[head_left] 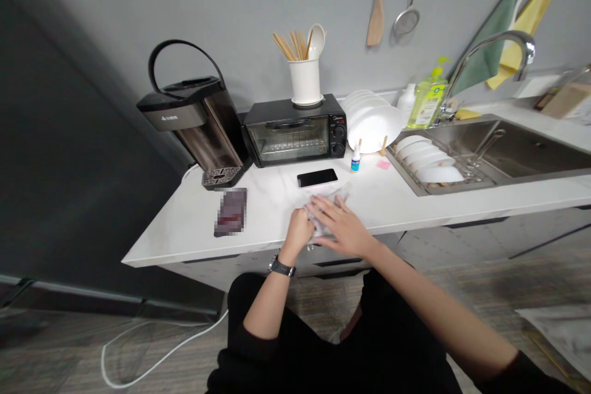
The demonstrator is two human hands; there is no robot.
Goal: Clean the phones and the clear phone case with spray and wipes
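At the counter's front edge my left hand [300,232], with a watch on its wrist, is closed in a fist on a clear, crumpled plastic bag [342,191]. My right hand [344,229] lies over the bag with its fingers stretched out, partly hiding it. Just behind the bag rests a black smartphone [317,178]. A small white bottle with a blue label [355,160] stands upright to the phone's right, beside a pink slip of paper [383,164]. Left of my hands lies a dark purple item [231,212], blurred into blocks.
Along the wall stand a water dispenser [198,129], a toaster oven [295,135] bearing a white utensil holder [305,81], and a rack of white plates [376,126]. To the right are a green soap bottle [428,98], a sink [530,144] with bowls [436,166], and a faucet [494,37].
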